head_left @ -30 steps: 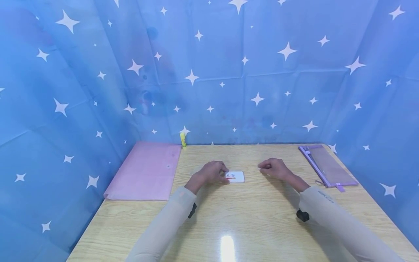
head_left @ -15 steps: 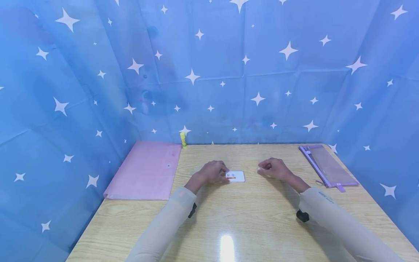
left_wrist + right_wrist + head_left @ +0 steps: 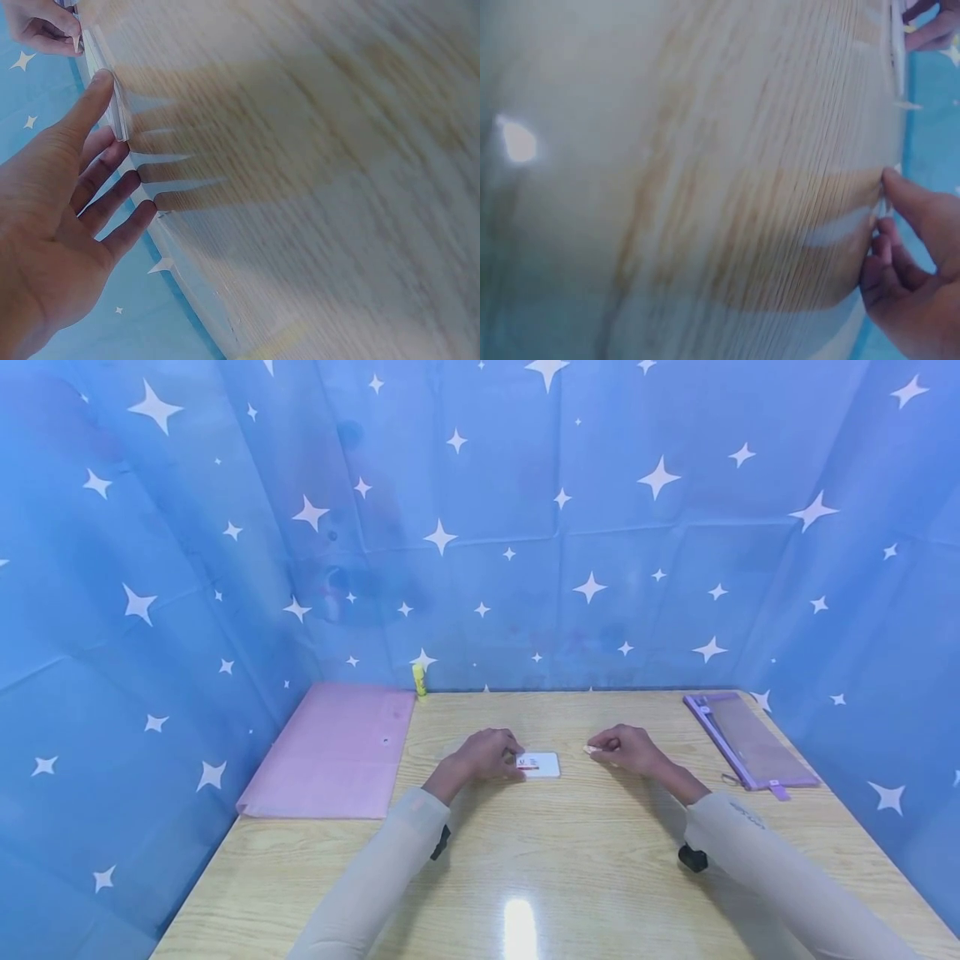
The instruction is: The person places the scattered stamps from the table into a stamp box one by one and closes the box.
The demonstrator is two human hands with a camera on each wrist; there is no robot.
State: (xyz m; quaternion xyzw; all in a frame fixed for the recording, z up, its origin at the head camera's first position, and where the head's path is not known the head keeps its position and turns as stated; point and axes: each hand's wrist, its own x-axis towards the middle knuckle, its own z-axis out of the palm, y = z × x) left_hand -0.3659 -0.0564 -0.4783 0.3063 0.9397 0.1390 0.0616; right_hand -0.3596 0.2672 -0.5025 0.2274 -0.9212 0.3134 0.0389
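Note:
A flat white card (image 3: 542, 765) with small print and a red stripe lies on the table in the head view. My left hand (image 3: 489, 754) holds its left end between thumb and fingers. In the left wrist view the thumb is on the near edge of the card (image 3: 111, 105), and the other fingers spread toward the tabletop. To the right of the card, my right hand (image 3: 630, 749) pinches a small pale piece (image 3: 591, 749) between thumb and forefinger, close over the table. Fingers hide most of that piece, and I cannot tell its kind.
A pink translucent folder (image 3: 337, 752) lies at the table's left side. By the back edge stands a yellow glue stick (image 3: 419, 680). A purple-edged zip pouch (image 3: 757, 739) lies at the right. Blue star-printed cloth (image 3: 510, 510) hangs around the wooden table (image 3: 570, 860).
The small pale piece shows more beyond my right fingertips, which have shifted slightly left. My left hand and the card stay in place.

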